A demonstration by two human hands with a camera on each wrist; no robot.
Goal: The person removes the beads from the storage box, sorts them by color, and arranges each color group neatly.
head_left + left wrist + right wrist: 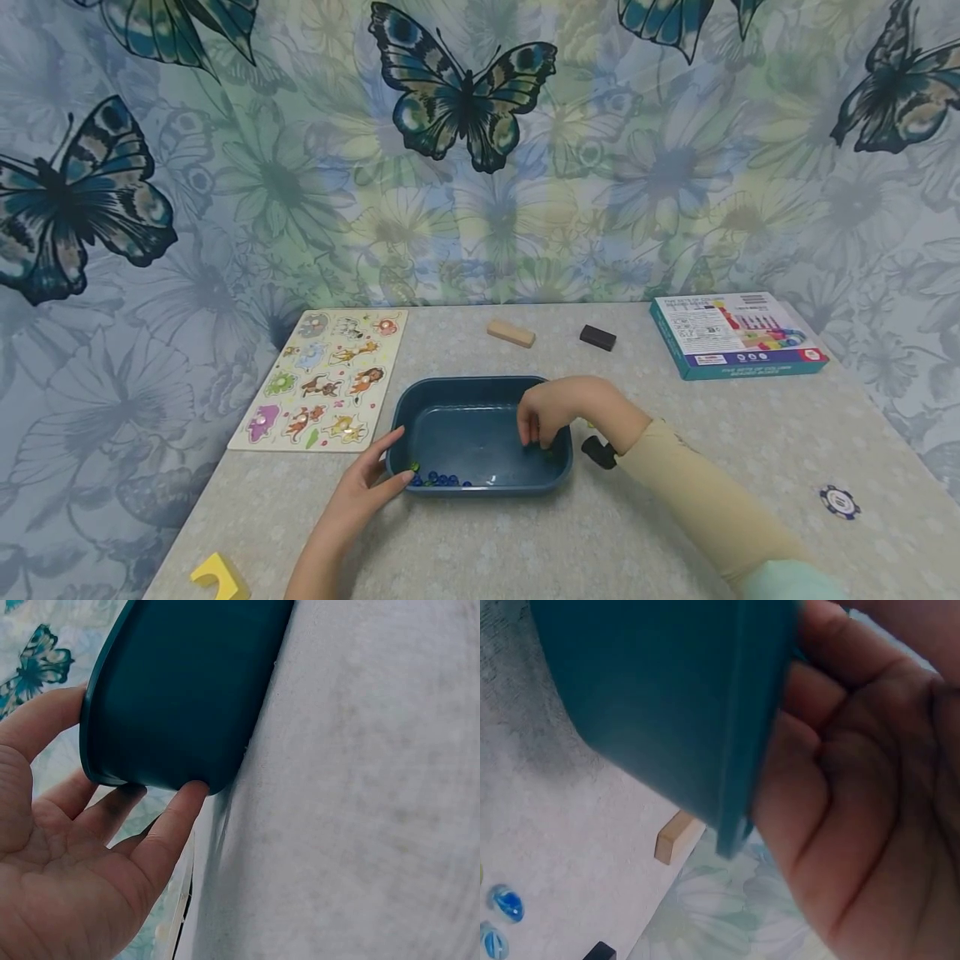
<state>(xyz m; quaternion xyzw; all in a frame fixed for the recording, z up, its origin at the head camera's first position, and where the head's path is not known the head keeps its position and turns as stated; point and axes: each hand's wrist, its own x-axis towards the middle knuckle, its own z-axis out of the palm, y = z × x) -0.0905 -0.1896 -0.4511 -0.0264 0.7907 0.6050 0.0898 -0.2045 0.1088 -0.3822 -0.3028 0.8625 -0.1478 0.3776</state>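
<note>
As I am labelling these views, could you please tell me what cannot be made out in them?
Right hand: the tub covers its fingertips in the right wrist view; whether they hold anything is unclear.
Marbles in the tub: too small and crowded to count surely in the head view.
Yellow block: cut off by the head view's bottom edge.
Box: its fine print is too small in the head view.

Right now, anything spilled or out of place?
Possibly spilled: two rounded clear-and-blue glassy beads lie on the pale grey tabletop outside the dark teal rectangular tray, while small blue beads sit inside it. No visible damage.
</note>
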